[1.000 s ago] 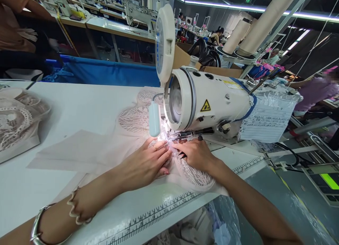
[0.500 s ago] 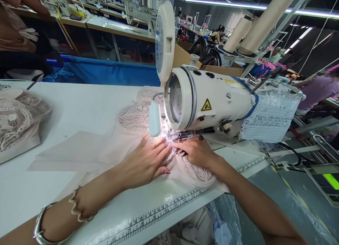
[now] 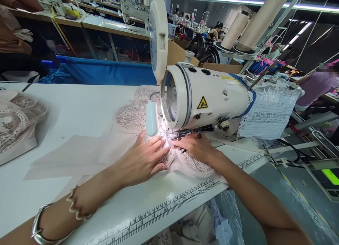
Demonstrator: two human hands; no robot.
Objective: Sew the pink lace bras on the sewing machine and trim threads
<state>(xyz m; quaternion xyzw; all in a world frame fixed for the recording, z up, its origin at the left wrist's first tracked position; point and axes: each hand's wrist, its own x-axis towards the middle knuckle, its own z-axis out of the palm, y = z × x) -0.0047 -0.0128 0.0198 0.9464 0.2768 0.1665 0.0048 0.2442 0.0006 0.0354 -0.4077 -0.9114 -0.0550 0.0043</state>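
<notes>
A pale pink lace fabric piece (image 3: 132, 119) lies flat on the white sewing table (image 3: 79, 107) and runs under the head of a white sewing machine (image 3: 206, 96). My left hand (image 3: 144, 158) lies palm down on the lace just left of the lit needle area, fingers spread and pressing it to the table. My right hand (image 3: 194, 148) rests on the lace at the right of the needle, fingertips right by the presser foot. A small lamp (image 3: 152, 118) shines on the spot between both hands.
A stack of lace pieces (image 3: 16, 118) sits at the table's left edge. A ruler strip (image 3: 169, 204) runs along the front edge. Thread cones (image 3: 254, 22) stand behind the machine. A paper sheet (image 3: 267, 118) hangs on the machine. Other people work at far benches.
Both hands have slid the lace a little away from me, further under the machine head. The view has shifted slightly.
</notes>
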